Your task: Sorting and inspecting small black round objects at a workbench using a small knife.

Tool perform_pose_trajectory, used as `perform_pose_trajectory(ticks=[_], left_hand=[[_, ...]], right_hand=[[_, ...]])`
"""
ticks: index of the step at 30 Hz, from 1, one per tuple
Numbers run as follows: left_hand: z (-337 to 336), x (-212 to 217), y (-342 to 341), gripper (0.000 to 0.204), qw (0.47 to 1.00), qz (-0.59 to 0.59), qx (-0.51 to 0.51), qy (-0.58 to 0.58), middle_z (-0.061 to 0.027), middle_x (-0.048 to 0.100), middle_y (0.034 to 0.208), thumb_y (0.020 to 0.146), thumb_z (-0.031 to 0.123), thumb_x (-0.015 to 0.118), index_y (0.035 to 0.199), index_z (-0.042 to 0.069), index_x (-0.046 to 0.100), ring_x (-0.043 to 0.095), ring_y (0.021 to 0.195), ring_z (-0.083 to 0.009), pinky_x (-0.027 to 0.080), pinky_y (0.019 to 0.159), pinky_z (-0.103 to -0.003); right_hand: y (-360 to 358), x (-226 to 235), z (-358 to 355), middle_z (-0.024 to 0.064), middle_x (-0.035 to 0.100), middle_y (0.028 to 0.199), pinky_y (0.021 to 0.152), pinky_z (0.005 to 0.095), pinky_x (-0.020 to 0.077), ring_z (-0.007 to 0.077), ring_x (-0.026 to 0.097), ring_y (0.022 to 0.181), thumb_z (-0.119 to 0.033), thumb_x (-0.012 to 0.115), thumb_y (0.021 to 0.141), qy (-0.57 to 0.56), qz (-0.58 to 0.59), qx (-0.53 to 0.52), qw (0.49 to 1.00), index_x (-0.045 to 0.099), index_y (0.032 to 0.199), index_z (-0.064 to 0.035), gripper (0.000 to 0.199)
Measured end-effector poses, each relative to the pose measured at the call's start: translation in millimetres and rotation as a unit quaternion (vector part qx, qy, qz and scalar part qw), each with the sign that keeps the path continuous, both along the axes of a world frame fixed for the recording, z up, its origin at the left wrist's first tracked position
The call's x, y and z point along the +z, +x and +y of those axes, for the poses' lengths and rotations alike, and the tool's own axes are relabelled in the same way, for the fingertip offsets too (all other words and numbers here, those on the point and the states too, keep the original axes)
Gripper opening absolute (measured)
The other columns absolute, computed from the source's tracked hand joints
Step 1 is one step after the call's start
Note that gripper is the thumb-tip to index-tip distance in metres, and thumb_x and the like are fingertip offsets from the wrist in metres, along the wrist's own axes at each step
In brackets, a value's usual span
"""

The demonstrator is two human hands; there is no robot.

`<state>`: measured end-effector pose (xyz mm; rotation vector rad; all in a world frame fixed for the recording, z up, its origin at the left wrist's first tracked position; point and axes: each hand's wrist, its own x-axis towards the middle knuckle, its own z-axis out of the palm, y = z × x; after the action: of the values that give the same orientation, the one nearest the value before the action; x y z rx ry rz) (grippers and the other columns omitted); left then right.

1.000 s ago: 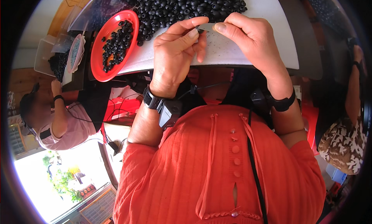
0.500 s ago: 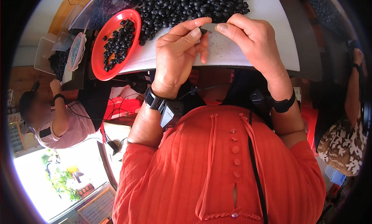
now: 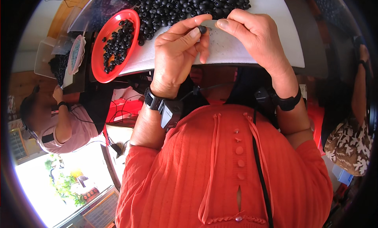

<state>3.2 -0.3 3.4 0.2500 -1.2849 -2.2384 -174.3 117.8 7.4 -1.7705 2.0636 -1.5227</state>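
Note:
Between the thumb and fingers of my left hand (image 3: 175, 50) is pinched a small round black piece (image 3: 202, 29), bead-like in shape. My right hand (image 3: 258, 37) grips a thin, flat greyish strip (image 3: 211, 23) between thumb and forefinger. The strip's free end reaches to my left fingertips, beside the black piece; whether it touches the piece I cannot tell. Just beyond both hands lies a large heap of similar black pieces (image 3: 189, 5), some with a round hole. To the left, a red oval plate (image 3: 97, 66) holds more of the small black pieces (image 3: 120, 40).
Under my hands is a white work surface (image 3: 236, 56) with dark specks. At the far left stand a pale scalloped dish (image 3: 75, 54) and a clear plastic bin (image 3: 43, 56). One person (image 3: 65, 125) sits left, another (image 3: 350, 145) right. Dark cables hang beside my lap.
Both hands have shifted slightly left. The black piece now shows more fully at my left fingertips, and the strip in my right hand is more visible.

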Motion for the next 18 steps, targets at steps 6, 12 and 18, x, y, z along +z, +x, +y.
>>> perform_pose_trajectory(ticks=[6,12,18], left_hand=[[1.3,-0.4,-0.4,0.029,1.000,-0.003,0.013,-0.023,-0.0127,0.068,0.099,0.105,0.000,0.054,0.130,-0.009,0.066,0.063,0.077,-0.0175,0.052,0.061,-0.029],[1.2,-0.9,-0.3,0.034,0.998,-0.036,0.029,-0.048,-0.0161,0.068,0.098,0.106,0.004,0.050,0.135,-0.009,0.063,0.060,0.071,-0.0203,0.049,0.061,-0.029],[0.2,-2.1,1.9,0.035,0.997,-0.041,0.023,-0.053,-0.0170,0.067,0.096,0.106,0.005,0.050,0.136,-0.007,0.062,0.059,0.069,-0.0207,0.049,0.061,-0.030]], right_hand=[[-0.1,-0.9,1.3,0.0012,0.040,0.059,0.052,0.0306,0.0312,0.0089,0.037,0.057,-0.026,0.072,0.099,0.014,-0.020,0.023,0.999,0.063,0.080,-0.0006,0.033],[-0.4,-1.9,0.3,0.0111,0.051,0.054,0.050,0.0409,0.0392,0.0298,0.052,0.049,-0.038,0.071,0.096,0.010,-0.005,0.012,1.000,0.063,0.070,-0.0079,0.040],[-2.5,-4.3,1.4,0.0104,0.050,0.052,0.049,0.0412,0.0393,0.0298,0.052,0.048,-0.038,0.071,0.096,-0.005,0.044,0.022,0.999,0.063,0.070,-0.0085,0.040]])
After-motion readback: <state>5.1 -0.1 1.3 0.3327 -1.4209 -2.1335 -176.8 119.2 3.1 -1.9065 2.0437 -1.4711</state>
